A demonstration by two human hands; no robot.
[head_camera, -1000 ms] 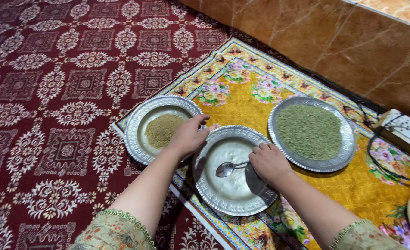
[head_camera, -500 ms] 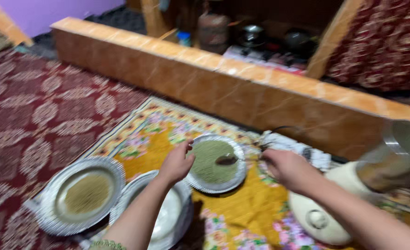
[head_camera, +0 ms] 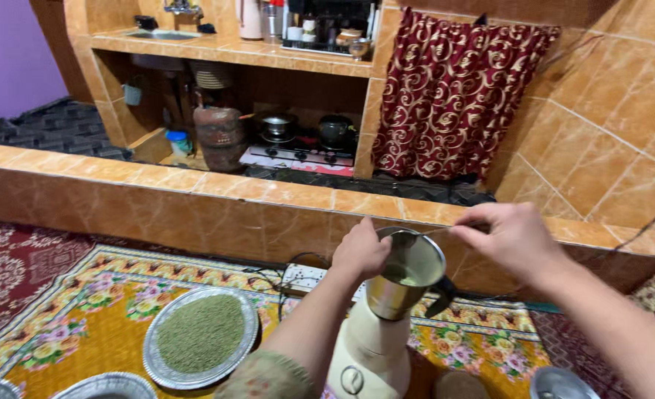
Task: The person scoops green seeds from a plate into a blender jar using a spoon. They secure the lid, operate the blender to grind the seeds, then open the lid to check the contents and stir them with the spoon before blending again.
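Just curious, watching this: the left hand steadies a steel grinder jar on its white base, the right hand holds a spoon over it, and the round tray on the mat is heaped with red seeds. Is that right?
Not quite. In the head view, the seeds on the round tray are green, not red. The rest holds: the left hand grips the rim of the steel grinder jar on its white base, and the right hand holds a spoon over it.

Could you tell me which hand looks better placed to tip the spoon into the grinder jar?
The right hand, probably: it holds the spoon right over the open jar. The left hand grips the jar's rim, steadying it.
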